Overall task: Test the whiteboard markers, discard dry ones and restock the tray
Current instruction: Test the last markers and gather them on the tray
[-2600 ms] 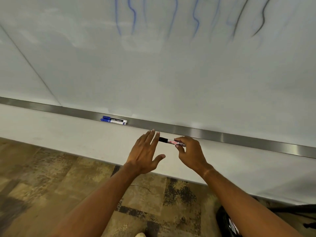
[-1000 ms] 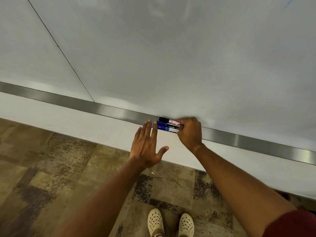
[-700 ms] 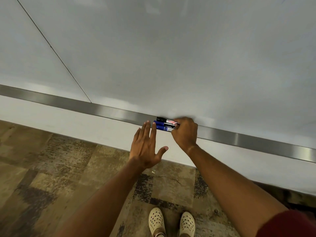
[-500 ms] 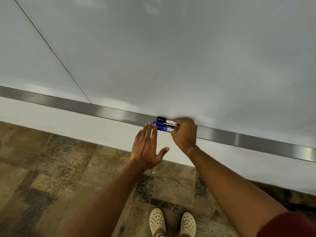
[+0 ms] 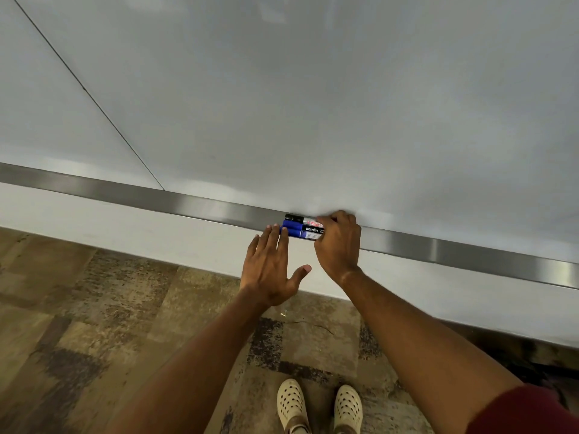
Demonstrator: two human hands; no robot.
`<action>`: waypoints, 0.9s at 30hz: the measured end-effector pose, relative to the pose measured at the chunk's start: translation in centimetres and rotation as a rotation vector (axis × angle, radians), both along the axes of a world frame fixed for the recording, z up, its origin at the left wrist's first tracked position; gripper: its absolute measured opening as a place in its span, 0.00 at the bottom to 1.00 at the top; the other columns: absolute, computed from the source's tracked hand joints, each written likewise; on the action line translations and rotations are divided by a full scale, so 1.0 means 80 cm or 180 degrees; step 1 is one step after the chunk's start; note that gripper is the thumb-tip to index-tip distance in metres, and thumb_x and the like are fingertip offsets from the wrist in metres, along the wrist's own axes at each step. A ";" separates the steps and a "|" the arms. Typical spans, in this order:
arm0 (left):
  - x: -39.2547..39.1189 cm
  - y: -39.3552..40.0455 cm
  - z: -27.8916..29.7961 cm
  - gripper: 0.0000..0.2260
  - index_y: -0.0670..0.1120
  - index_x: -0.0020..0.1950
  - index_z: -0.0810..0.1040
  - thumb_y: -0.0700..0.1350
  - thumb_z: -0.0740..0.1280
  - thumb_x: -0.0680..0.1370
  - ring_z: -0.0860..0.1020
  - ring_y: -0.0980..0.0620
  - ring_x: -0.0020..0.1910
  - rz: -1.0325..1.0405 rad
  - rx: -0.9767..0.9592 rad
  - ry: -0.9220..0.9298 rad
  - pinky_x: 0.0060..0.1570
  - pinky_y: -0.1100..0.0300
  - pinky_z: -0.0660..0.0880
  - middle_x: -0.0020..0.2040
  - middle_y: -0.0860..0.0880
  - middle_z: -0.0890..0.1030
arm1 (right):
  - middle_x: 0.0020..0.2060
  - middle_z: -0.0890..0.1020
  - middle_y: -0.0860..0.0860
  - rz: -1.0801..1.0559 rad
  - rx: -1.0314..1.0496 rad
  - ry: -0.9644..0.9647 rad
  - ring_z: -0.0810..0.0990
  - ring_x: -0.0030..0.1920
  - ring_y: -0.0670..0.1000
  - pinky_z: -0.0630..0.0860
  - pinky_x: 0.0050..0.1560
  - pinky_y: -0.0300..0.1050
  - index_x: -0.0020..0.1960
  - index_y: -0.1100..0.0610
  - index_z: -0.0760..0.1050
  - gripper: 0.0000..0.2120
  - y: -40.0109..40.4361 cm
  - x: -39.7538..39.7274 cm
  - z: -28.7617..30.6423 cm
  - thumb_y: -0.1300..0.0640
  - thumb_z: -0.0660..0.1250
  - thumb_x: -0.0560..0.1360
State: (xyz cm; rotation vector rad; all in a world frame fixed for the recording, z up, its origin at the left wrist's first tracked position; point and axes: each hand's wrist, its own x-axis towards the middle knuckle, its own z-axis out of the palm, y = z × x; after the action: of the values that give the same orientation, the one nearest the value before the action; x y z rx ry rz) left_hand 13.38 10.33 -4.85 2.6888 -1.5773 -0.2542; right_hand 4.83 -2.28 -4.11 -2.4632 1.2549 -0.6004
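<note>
Whiteboard [image 5: 313, 104] fills most of the view above both hands, pale grey and bare of marks as far as this frame reaches, with a thin seam slanting down to the left hand's far side. Along its lower edge runs the steel tray [image 5: 125, 191], and below that a white wall strip, a mottled brown floor, and a pair of cream perforated shoes [image 5: 319, 405] near the person's wrists. Three markers lie side by side in the tray between the hands: a black-capped marker [image 5: 299, 219] with a red and white label at the back against the board, and two blue markers [image 5: 297, 230] in front, one reading "camlin". The right hand [image 5: 338, 242] curls over their right ends, its fingers bent around the barrels, gripping or steadying them in place. The left hand [image 5: 271, 267] is released, fingers straight and spread, fingertips touching or just short of the blue caps, as if squaring the group. By the look of it the task is in its closing part: these markers are capped and set back in the tray, so restocking seems under way or nearly finished. No discarded markers and no spare stock are visible, so whether more remain to be tested cannot be told.
</note>
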 end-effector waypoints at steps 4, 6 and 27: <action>0.000 0.000 -0.001 0.42 0.42 0.77 0.43 0.71 0.41 0.73 0.45 0.46 0.76 -0.0014 -0.0023 0.0031 0.74 0.50 0.45 0.78 0.43 0.47 | 0.42 0.79 0.57 0.0144 -0.0066 0.0119 0.75 0.46 0.58 0.71 0.45 0.49 0.49 0.58 0.82 0.09 -0.004 -0.001 0.001 0.61 0.73 0.69; 0.001 0.001 -0.001 0.42 0.42 0.77 0.42 0.71 0.41 0.74 0.44 0.46 0.76 -0.0022 0.0005 0.0033 0.74 0.49 0.45 0.78 0.43 0.47 | 0.42 0.79 0.57 0.0172 -0.0085 0.0141 0.76 0.46 0.58 0.72 0.46 0.49 0.49 0.58 0.82 0.10 -0.003 -0.002 -0.001 0.60 0.74 0.69; 0.006 0.004 0.005 0.41 0.42 0.77 0.44 0.70 0.44 0.75 0.47 0.46 0.76 -0.0101 -0.0105 0.0042 0.74 0.49 0.47 0.78 0.43 0.49 | 0.49 0.78 0.58 -0.0457 0.0421 -0.0539 0.76 0.50 0.58 0.75 0.49 0.49 0.54 0.61 0.80 0.11 -0.007 -0.027 -0.001 0.67 0.64 0.73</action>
State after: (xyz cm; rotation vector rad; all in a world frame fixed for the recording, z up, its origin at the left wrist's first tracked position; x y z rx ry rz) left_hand 13.88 10.62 -4.48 2.6341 -1.6069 -0.2440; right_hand 2.70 -2.86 -4.17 -2.1796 1.3647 -0.7218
